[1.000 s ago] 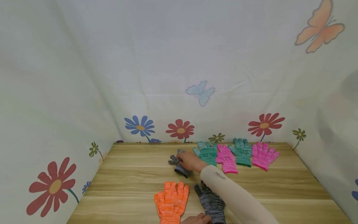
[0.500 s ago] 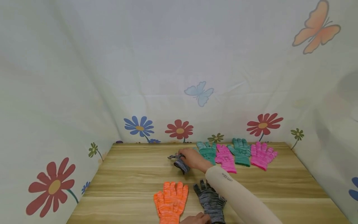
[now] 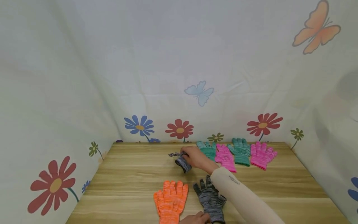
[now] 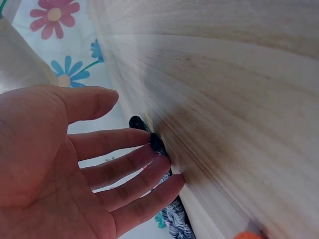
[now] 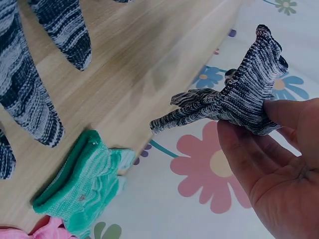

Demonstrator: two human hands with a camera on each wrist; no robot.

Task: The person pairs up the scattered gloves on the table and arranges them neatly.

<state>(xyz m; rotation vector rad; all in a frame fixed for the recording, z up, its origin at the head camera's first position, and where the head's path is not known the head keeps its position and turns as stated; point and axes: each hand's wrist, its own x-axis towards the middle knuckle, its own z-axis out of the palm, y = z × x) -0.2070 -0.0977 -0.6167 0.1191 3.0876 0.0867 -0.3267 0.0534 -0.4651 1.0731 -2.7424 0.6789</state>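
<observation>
Glove, ribbed grey knit, crumpled, pinched by right hand; left hand, fingers extended

- Our right arm, in a pale sleeve with small dark lettering, slants from the near right towards the far left.
- Our right wrist shows bare beyond the cuff.
- Our right hand is far out near the middle, back upward, thumb and bent fingers meeting in a pinch.
- Our left hand is at the near edge, partly cut off; the left wrist view shows its palm, thumb apart, fingers loosely extended.
</observation>
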